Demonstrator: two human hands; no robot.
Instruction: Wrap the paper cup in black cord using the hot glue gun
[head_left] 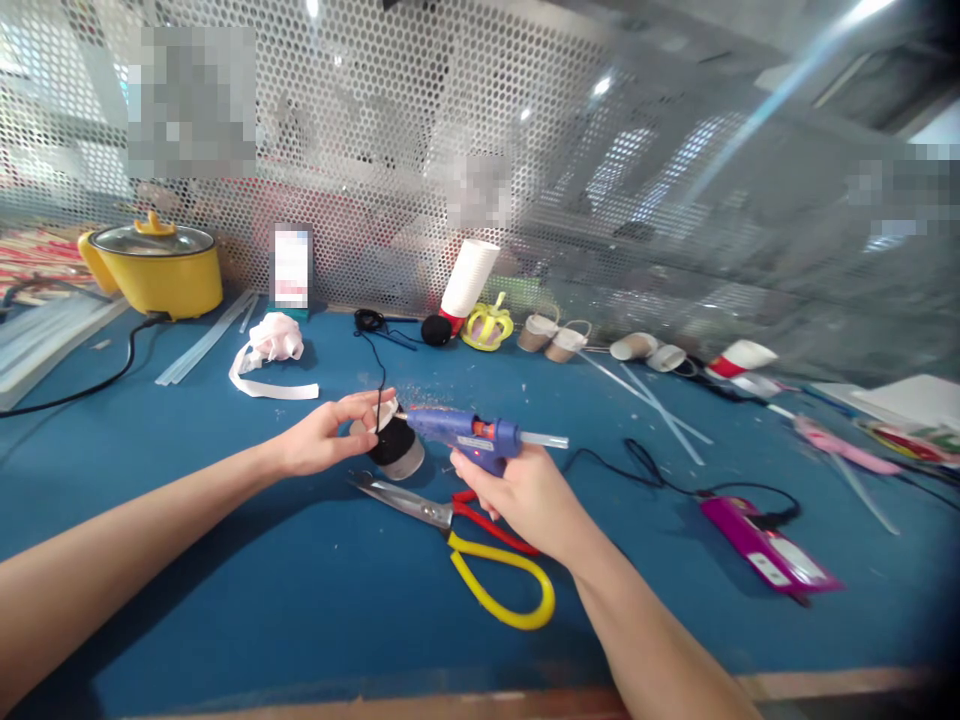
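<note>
My right hand (525,495) is closed round the grip of a blue glue gun (465,435), whose nozzle points left at a small cup wrapped in black yarn (397,450) lying on the blue table (225,560). A clear glue stick juts from the gun's back. My left hand (330,435) pinches the cup's rim with fingers and thumb, steadying it. A black yarn strand runs from the cup up toward the back of the table.
Scissors (465,530) with yellow and red handles lie just below the hands. A magenta power strip (765,545) sits right. At the back stand a yellow pot (161,265), white ribbon (266,355), glue sticks (206,340), paper cups (637,345) and a mesh wall.
</note>
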